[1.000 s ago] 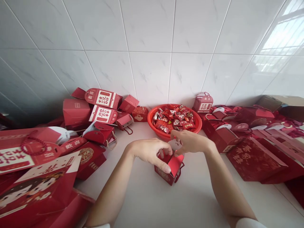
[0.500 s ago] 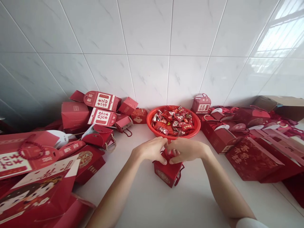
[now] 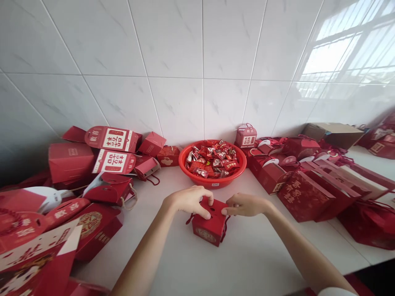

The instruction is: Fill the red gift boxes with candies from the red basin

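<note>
A small red candy box [image 3: 206,226] stands upright on the white tabletop, with a gold emblem on its front and dark red cords hanging at its sides. Its top flaps lie folded over, with a small dark hole in the middle. My left hand [image 3: 193,200] grips the box's left and back top edges, thumb pressed on the flap. At the right top edge, the thumb and curled fingers of my right hand [image 3: 248,204] pinch the box; its fingertips are partly hidden. Just behind the box sits a red plastic basin [image 3: 212,181] full of wrapped candies [image 3: 214,159].
Red gift boxes [image 3: 112,160] are heaped on the left. On the right stand more red boxes [image 3: 271,176] and a row of red paper bags [image 3: 304,197], with a brown cardboard box [image 3: 333,133] behind. A tiled wall [image 3: 173,102] closes off the back.
My hands have moved apart over the box, uncovering its folded top; the right hand has shifted to its right edge. The view has turned to the right.
</note>
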